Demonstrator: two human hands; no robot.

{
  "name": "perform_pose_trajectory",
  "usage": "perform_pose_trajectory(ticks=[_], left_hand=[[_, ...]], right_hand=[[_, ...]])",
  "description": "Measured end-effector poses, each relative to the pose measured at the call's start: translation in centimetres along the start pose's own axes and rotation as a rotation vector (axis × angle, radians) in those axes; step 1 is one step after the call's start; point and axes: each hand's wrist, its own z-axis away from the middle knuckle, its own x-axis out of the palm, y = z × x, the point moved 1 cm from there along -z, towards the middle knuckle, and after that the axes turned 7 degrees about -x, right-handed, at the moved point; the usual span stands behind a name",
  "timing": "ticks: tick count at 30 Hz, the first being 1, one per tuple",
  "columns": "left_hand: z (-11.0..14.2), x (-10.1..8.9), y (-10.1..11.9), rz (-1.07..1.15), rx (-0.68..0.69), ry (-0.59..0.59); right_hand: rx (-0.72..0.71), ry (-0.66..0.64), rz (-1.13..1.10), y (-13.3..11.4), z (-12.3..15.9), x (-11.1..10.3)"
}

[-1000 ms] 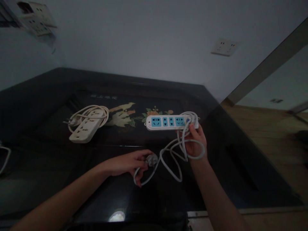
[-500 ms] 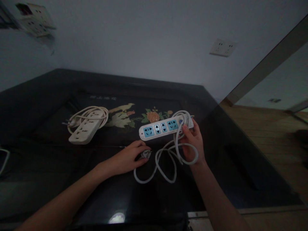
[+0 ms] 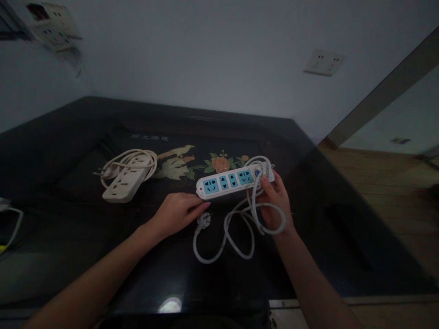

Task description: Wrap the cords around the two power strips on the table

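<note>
A white power strip (image 3: 228, 181) with blue socket faces slants across the middle, its right end slightly higher. My right hand (image 3: 276, 201) is closed around that right end, thumb on top, where the cord is bunched. My left hand (image 3: 178, 211) is at the strip's left end, fingers tucked against its lower edge and thumb stretched out beneath; the fingertips are partly hidden. Just below the left thumb, the plug (image 3: 204, 220) lies free on the dark surface. From it the pale cord (image 3: 229, 219) runs in loose loops to the right hand.
A second power strip (image 3: 128, 180), its cord coiled around it, lies to the left on the glossy black tabletop (image 3: 137, 274). A white cable (image 3: 17, 224) shows at the left edge. Wall sockets (image 3: 324, 62) are at the back right, and others (image 3: 55, 36) at the upper left.
My left hand has let go of the plug and moved up and left to the strip's left end. My right hand keeps its hold. The view has shifted slightly.
</note>
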Motion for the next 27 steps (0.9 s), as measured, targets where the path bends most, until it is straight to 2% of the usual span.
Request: perform_pose_trajectory(ticks=[5,8,11,13,15,17,20,27], left_hand=[[-0.4,-0.4,-0.4,0.187,-0.186,0.108],[-0.6,-0.4,-0.4,0.302,-0.254,0.116],[-0.7,-0.1,-0.7,0.323,-0.311,0.093],[-0.8,0.1,-0.9,0.321,-0.364,0.145],[-0.8,0.2,-1.0,0.426,-0.377,0.223],[-0.9,0.2,-0.8,0.598,-0.335,0.239],[-1.0,-0.1,-0.2,0.742,-0.279,0.105],[-0.5,-0.7,0.4,0.776,-0.280,-0.200]], right_hand=[[0.014,-0.006,-0.011,0.1,-0.1,-0.1],[0.019,0.003,-0.015,0.1,-0.1,-0.1],[0.019,0.011,-0.025,0.2,-0.1,-0.1],[0.027,0.010,-0.046,0.3,-0.1,-0.1],[0.029,0.004,-0.062,0.3,0.0,0.0],[0.034,-0.014,-0.063,0.2,0.2,0.3],[0.063,-0.054,-0.050,0.0,0.5,0.7],[0.114,-0.143,-0.024,-0.4,1.3,1.1]])
